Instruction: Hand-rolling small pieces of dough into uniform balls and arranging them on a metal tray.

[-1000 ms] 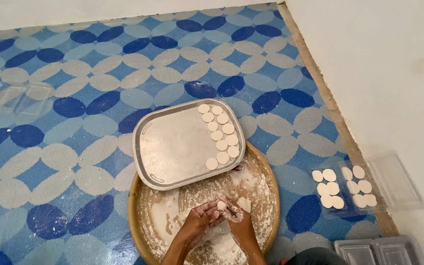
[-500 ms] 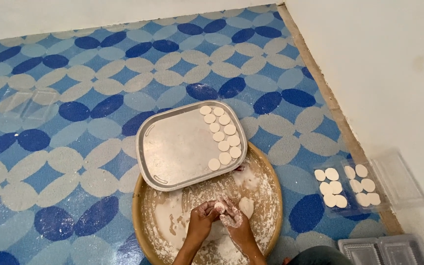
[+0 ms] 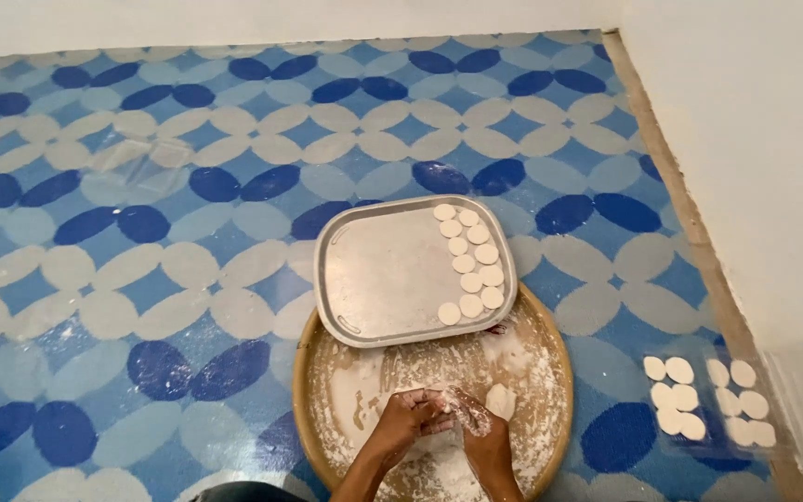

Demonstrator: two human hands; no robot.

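At the bottom centre of the frame my left hand (image 3: 408, 420) and right hand (image 3: 478, 426) meet over the floured round wooden board (image 3: 550, 390), fingers pinched together around a small piece of dough (image 3: 445, 406); a shaped dough lump (image 3: 501, 401) lies just right of them. Above, overlapping the board's upper edge, sits a metal tray (image 3: 383, 279) with white dough discs (image 3: 469, 260) along its right side. More discs (image 3: 671, 395) lie in a clear plastic container at lower right, on the blue patterned floor (image 3: 141, 279).

I see ten dough circles (image 3: 469, 259) on my one metal tray (image 3: 383, 279), maybe eleven more by the wall (image 3: 708, 400), and one round board (image 3: 550, 372).
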